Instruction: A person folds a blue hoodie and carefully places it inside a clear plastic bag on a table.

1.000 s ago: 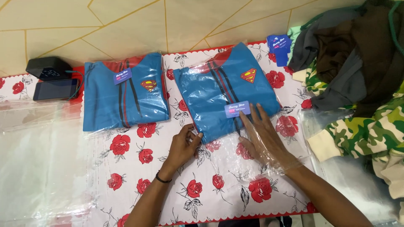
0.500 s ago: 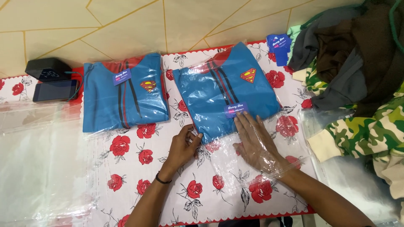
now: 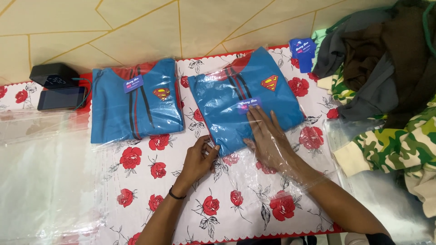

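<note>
Blue folded garment lies inside clear plastic bag, centre of rose-print table. Bag's lower-left corner pinched by left hand. Right hand, fingers spread, pressed flat inside bag against garment.

Two bagged shirts side by side on tablecloth, clothes pile right.

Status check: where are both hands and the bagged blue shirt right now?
Left hand pinching the clear bag's edge at the blue shirt's corner. Right hand inside the bag, flat on the shirt beside its tag. Second bagged shirt lies apart, left.
</note>
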